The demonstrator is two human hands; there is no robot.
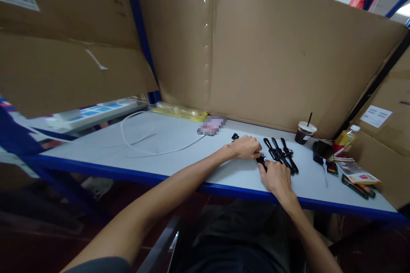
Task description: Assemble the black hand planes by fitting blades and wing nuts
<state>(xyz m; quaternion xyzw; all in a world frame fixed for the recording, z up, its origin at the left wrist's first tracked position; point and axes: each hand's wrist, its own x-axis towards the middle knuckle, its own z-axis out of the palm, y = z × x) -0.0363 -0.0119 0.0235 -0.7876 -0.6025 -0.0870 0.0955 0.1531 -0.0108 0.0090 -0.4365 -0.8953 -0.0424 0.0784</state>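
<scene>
Both of my hands are closed around a black spokeshave just above the table, near its front edge. My left hand wraps the far end, and my right hand grips the near end. Between them its middle shows, with a shiny metal part; the handles are mostly hidden by my fingers. Close by on the right, three similar black spokeshaves lie side by side on the tabletop. A small black piece sits just beyond my left hand, too small to make out.
On the white table, a white cable runs to a blurred pinkish item. A lidded drink cup, a bottle, a black container and packets stand or lie right. Cardboard walls the back.
</scene>
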